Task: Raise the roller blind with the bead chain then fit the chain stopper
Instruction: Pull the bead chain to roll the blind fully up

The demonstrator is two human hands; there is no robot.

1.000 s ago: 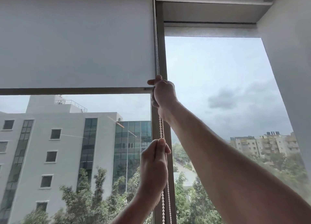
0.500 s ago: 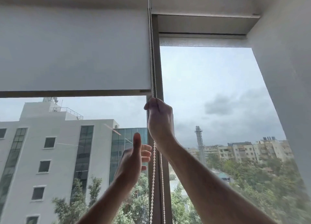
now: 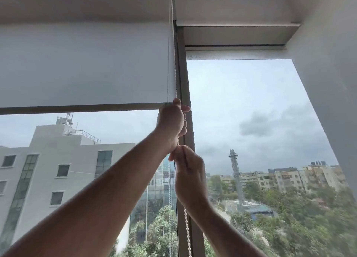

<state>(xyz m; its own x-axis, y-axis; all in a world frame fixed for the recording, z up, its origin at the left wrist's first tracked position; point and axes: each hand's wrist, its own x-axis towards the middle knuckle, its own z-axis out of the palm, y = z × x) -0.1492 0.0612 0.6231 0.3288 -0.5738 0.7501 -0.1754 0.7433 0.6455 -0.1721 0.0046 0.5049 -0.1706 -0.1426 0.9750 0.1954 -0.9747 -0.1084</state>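
Note:
The grey roller blind (image 3: 83, 63) covers the upper part of the left pane, and its bottom bar (image 3: 77, 108) hangs level. A white bead chain (image 3: 175, 73) runs down along the blind's right edge beside the window mullion (image 3: 184, 78). My left hand (image 3: 172, 121) is up at the bottom bar's right end, fingers curled round the chain. Just beneath it, my right hand (image 3: 189, 175) is closed on the same chain, which hangs on below the wrist. No chain stopper is in view.
The right pane's blind (image 3: 235, 54) is rolled up to the top of its opening. A white wall (image 3: 328, 102) closes the right side. Buildings and trees lie outside the glass.
My right hand has pulled the chain down from the bottom bar. My left hand let go lower down, rose above the right hand and closed on the chain. The blind has risen a little.

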